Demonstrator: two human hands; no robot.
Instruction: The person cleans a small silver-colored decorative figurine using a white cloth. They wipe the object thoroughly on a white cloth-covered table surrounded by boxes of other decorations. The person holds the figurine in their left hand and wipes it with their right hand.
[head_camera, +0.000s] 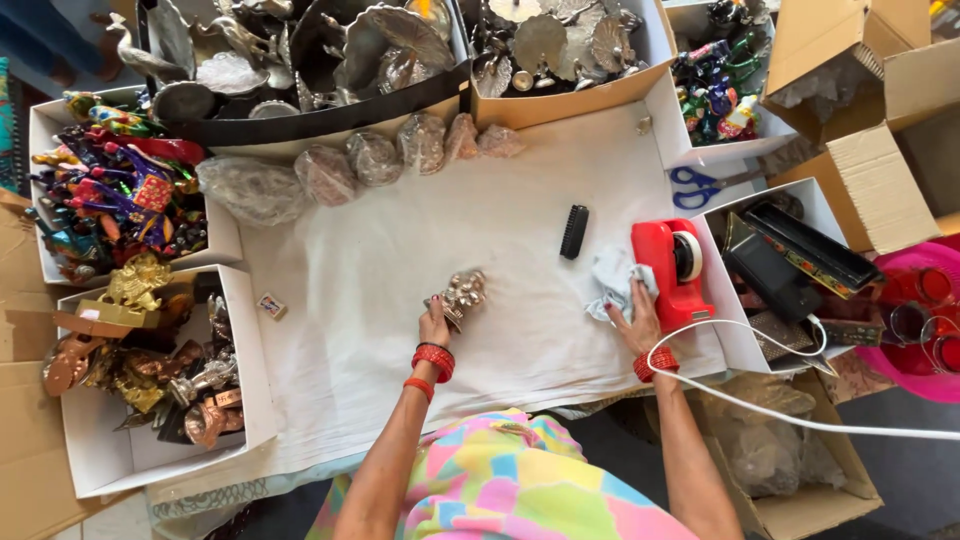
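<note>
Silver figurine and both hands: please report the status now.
Left hand grips silver figurine on white cloth. Right hand presses on pale rag beside red tape dispenser. Black brush lies apart, nothing blocking.

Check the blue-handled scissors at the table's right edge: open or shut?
Shut, as far as shows. The scissors lie flat on the white cloth, handle loops side by side, blades running as one strip toward the cardboard box.

You're looking down on a surface (520, 200) draped in white cloth, lit evenly by soft daylight. Open white boxes (110, 460) crowd its edge from 7 to 10 o'clock, and more line the top from 11 to 1. Brown cardboard cartons (870, 180) sit at 2 o'clock, another (810, 500) at 5. Dark floor (900, 480) shows at 4 o'clock.
</note>
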